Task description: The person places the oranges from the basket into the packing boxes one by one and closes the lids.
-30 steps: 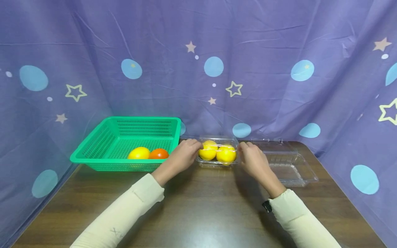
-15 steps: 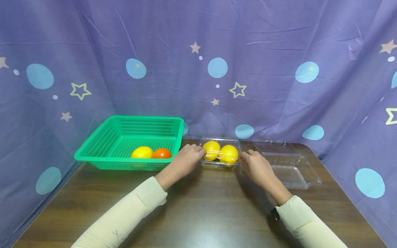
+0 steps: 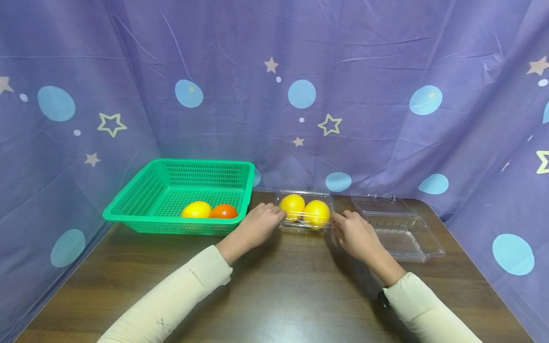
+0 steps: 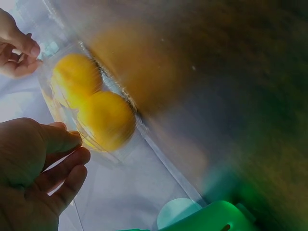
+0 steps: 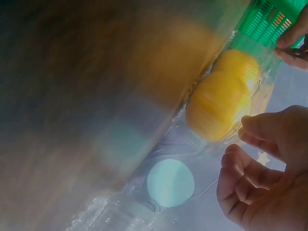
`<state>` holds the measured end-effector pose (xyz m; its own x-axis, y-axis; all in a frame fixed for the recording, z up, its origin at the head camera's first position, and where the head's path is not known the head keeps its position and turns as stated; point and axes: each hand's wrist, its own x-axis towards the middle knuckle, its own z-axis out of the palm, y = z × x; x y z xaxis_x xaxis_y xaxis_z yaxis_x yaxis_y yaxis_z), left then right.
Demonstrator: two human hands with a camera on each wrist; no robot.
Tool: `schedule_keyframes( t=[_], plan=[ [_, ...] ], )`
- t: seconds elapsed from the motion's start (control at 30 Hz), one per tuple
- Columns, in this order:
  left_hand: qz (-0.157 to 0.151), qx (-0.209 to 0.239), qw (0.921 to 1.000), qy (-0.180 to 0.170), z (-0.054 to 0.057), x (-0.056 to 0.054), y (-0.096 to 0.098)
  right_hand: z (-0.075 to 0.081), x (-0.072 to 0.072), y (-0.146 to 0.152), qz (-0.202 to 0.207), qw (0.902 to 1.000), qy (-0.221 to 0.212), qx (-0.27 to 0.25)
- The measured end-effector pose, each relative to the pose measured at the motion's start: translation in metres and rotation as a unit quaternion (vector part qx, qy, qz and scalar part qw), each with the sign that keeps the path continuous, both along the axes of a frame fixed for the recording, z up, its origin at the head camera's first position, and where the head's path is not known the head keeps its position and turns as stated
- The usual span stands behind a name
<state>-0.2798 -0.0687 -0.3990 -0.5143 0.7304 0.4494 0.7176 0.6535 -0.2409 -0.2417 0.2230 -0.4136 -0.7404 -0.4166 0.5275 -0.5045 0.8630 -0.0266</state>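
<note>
Two round yellow fruits, perhaps oranges or lemons, sit side by side in a clear plastic clamshell box at the back middle of the table. The nearer fruit on the right touches the other one. At the box's left edge, my left hand pinches the rim between thumb and forefinger. My right hand does the same at the right edge, its other fingers loosely bent in the right wrist view. Both wrist views show the clear lid over the fruits, with glare on the plastic; whether it is latched is unclear.
A green basket stands at left, holding a yellow fruit and an orange-red one. To the right, behind my right hand, lies a second clear box with its lid folded back. A purple curtain hangs close behind the table.
The head view has shifted slightly, so the scene sits further right. Both hands stay at the box's sides, having slid slightly toward its front edge.
</note>
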Motion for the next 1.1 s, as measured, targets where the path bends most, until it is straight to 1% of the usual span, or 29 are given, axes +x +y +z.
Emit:
schedule_keyframes(
  t=[0.17, 0.33, 0.5, 0.63, 0.77, 0.97, 1.1],
  plan=[
    [-0.001, 0.0, 0.9999, -0.014, 0.0, 0.0, 0.0, 0.001, -0.001, 0.002, 0.007, 0.9999, 0.007, 0.008],
    [-0.009, 0.002, 0.9999, -0.012, -0.001, -0.002, 0.001, 0.004, -0.002, 0.003, 0.007, 0.9999, 0.006, 0.013],
    [-0.001, -0.019, 0.9998, 0.008, -0.002, -0.003, 0.004, 0.006, -0.005, 0.003, 0.016, 0.9994, 0.002, 0.032],
    [0.012, -0.052, 0.998, 0.032, -0.003, -0.003, 0.006, 0.006, -0.008, 0.001, 0.025, 0.9981, 0.014, 0.055],
    [0.017, -0.074, 0.9955, 0.057, -0.006, -0.004, 0.008, 0.007, -0.01, 0.0, 0.026, 0.9968, 0.031, 0.069],
    [0.004, -0.071, 0.9945, 0.077, -0.007, -0.004, 0.008, 0.008, -0.012, -0.001, 0.037, 0.9951, 0.054, 0.074],
    [-0.005, -0.065, 0.9946, 0.081, -0.007, -0.004, 0.008, 0.007, -0.013, 0.0, 0.046, 0.9938, 0.063, 0.08]
  ],
)
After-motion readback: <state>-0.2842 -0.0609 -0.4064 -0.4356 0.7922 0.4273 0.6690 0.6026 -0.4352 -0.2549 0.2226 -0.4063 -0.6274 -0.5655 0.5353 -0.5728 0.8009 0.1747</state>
